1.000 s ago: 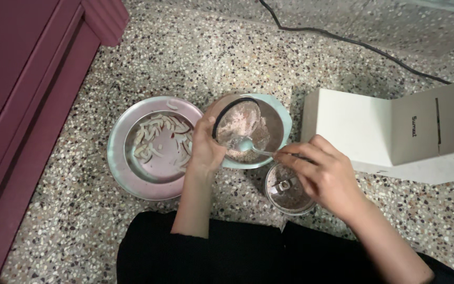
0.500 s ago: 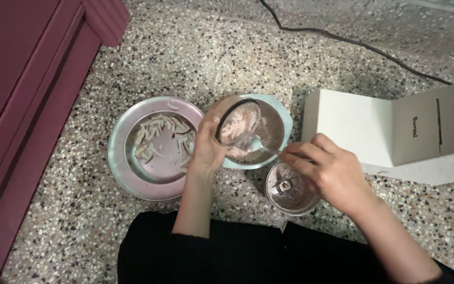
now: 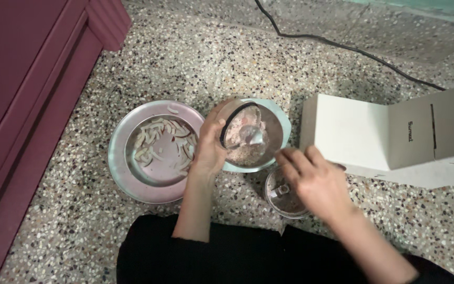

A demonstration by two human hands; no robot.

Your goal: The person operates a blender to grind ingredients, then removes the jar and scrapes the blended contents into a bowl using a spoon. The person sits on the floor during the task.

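1. Left hand: closed around a clear jar lid, held tilted over the bowl; powder is seen inside.
2. Right hand: fingers pinched on a spoon; its tip is set in the lid.
3. Grinder jar: stood on the speckled floor, partly under the right hand.
4. Steel plate: pale slivers held; placed left of the bowl.
5. White box: placed at right.

The floor is speckled terrazzo stone. A dark red cabinet stands at the left. A black cable crosses the top.
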